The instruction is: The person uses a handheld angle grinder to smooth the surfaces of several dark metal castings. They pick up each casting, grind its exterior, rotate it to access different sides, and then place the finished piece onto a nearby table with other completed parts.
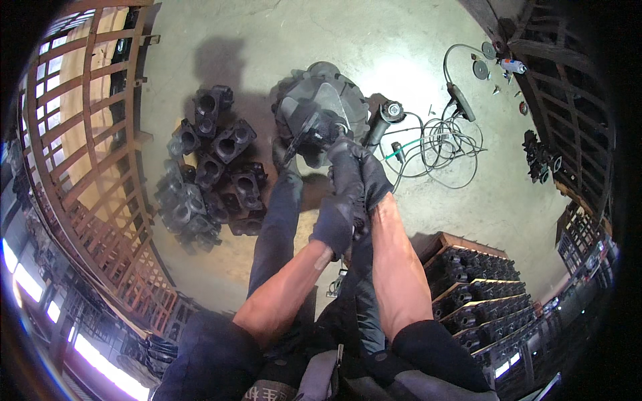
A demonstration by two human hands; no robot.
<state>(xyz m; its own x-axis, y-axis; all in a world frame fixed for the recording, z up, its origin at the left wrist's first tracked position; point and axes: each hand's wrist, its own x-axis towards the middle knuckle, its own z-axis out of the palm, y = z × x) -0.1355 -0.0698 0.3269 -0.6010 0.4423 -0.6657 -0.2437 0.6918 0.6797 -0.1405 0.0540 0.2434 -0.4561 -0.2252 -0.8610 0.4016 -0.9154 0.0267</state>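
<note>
- Dark fabric gloves covered both our hands, with the forearms bare below them.
- Our left hand [336, 217] was wrapped tight around the body of an angle grinder [319, 134], nearer to us on the tool.
- Our right hand [364, 175] was closed on the same grinder just beyond the left one, so the two gloves touched.
- We held the grinder's head against a large grey metal casting [328, 90] that stood on the concrete floor [267, 40], far from us at the centre.
- We saw a heap of small black cast housings [210, 177] on the floor to the left of the casting.
- A second angle grinder [382, 120] lay just right of the casting, beside a loose tangle of cable [438, 144].
- Spare grinding discs [480, 67] lay farther off to the right.
- Rust-coloured steel racks [87, 167] curved along the left side.
- Wooden crates [478, 287] packed with dark castings stood near right.
</note>
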